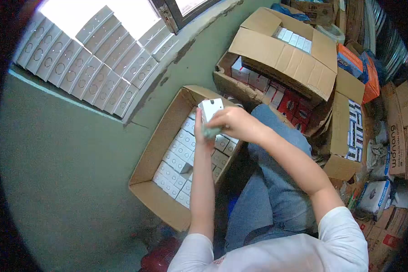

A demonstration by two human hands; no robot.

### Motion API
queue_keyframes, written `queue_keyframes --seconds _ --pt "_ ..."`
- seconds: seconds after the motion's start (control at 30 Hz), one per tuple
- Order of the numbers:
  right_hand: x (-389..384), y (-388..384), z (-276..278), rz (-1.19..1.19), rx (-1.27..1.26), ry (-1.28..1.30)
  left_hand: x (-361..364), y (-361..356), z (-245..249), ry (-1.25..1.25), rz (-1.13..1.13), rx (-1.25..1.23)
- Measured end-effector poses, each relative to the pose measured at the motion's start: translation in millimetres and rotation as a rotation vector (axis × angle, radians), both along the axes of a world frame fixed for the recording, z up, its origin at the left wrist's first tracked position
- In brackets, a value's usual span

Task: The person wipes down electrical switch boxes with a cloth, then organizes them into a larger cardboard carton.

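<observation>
A white plastic electrical box point(211, 107) stands upright in my left hand point(199, 128), whose fingers are wrapped along its left side. Against the box's lower front, my right hand point(240, 123) is closed on a pale green cloth point(211, 132). A small dark hole shows near the box's top edge. Both hands are above an open cardboard carton point(161, 207) standing by the wall. Inside it lie rows of similar white boxes point(170, 164) with round knockout marks, and a gap shows among them. My forearms cover part of the carton.
More white boxes point(84, 75) are stacked along the window sill point(156, 90). On the right, an open carton point(276, 50) rests over another holding red and white packs point(294, 109). A carton of small packs point(355, 129), a plastic-wrapped package point(375, 196) and flattened cardboard point(396, 136) stand farther right.
</observation>
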State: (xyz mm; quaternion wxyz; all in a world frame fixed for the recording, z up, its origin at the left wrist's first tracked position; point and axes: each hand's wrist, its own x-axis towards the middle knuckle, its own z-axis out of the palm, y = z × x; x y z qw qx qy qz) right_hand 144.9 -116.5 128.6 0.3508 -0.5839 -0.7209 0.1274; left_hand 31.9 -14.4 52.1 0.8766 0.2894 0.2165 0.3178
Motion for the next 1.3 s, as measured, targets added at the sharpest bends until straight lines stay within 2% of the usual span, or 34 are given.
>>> queue_keyframes --seconds 0.13,0.27,0.4,0.5,0.63,0.67,0.73,0.77,0.8,0.87,0.9,0.97,1.07,1.2,1.3 --pt "0.8 -4.4 -0.2 0.098 -0.191 0.093 -3.9 18.7 -18.6 -0.119 -0.001 0.063" --pt "1.5 -0.4 -5.5 -0.204 -0.059 0.329 -4.9 4.6 3.2 -0.05 0.12 0.047" --pt "1.8 6.8 -10.4 -0.506 -0.062 0.594 -4.0 1.6 -4.8 0.097 0.15 0.205" --pt "3.0 9.9 -17.3 -0.559 -0.045 0.555 2.0 -1.0 -9.5 0.094 0.157 0.26" --pt "-3.7 8.8 -6.5 -0.344 -0.025 0.807 10.0 -20.7 2.7 0.219 0.263 0.524" --pt "-6.3 9.0 -5.2 -0.308 -0.009 0.849 11.2 -16.0 -13.7 0.135 0.257 0.535" --pt "-8.7 12.1 -9.6 -0.305 0.077 0.84 10.1 -15.8 -12.7 0.292 0.246 0.673" --pt "-7.3 12.9 -10.8 -0.329 0.043 0.891 9.6 -16.8 -12.5 0.371 0.236 0.742" --pt "-5.3 12.9 -8.6 -0.355 0.01 0.939 13.8 -25.5 -7.2 0.422 0.304 0.704" --pt "-3.5 12.5 -10.3 -0.412 -0.011 1.006 11.2 -19.1 -13.3 0.228 0.19 0.582" --pt "-2.0 10.5 -7.0 -0.431 -0.074 0.876 10.1 -16.5 -16.4 0.132 0.135 0.519" --pt "0.7 6.6 1.2 -0.458 -0.197 0.618 10.5 -14.3 -23.3 0.176 0.132 0.573" --pt "-2.7 7.5 -3.6 -0.522 -0.055 0.514 5.8 -15.3 -8.3 0.301 0.059 0.655" --pt "1.2 12.5 -14.6 -0.478 0.216 0.281 1.6 -23.1 -0.6 0.315 0.008 0.47" --pt "-1.3 5.6 -8.4 -0.483 0.058 0.403 5.7 -22.5 -7.4 0.114 0.036 0.523"
